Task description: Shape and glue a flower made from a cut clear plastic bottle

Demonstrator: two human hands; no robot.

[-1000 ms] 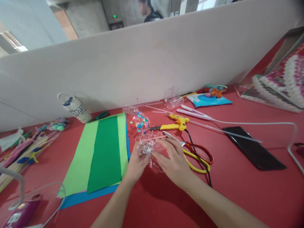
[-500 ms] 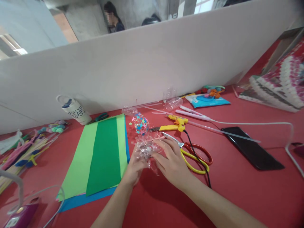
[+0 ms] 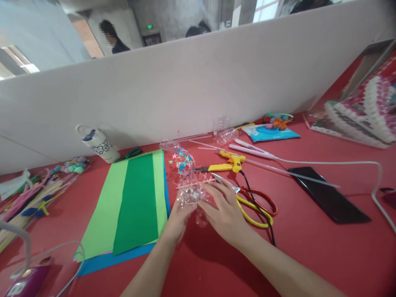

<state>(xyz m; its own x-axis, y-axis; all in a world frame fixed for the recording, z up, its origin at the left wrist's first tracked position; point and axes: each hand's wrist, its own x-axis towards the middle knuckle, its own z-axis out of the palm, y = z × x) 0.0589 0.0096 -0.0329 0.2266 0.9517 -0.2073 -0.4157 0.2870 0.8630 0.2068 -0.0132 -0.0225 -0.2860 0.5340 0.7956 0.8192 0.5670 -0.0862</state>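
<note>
A clear, crinkled plastic piece (image 3: 192, 194) is held between both hands near the middle of the red table. My left hand (image 3: 179, 218) grips its left side, with the fingers partly hidden behind it. On the right side, my right hand (image 3: 224, 210) has its fingers closed on the same piece. Just beyond lies a clear plastic form with coloured stars (image 3: 183, 161). Scissors with red and yellow handles (image 3: 255, 206) lie beside my right hand, their blades partly behind its fingers. Behind them are a yellow glue gun (image 3: 233, 160) and a yellow-handled knife (image 3: 219, 167).
Green and blue sheets (image 3: 136, 206) lie on the left, with a white cup (image 3: 100, 144) behind them. A black phone (image 3: 329, 194) and a pink-white corded tool (image 3: 252, 150) are on the right. A white partition (image 3: 185, 90) bounds the table's back.
The plastic piece has turned slightly in my hands, and my left hand has shifted a little. In the background, a person has moved to the left.
</note>
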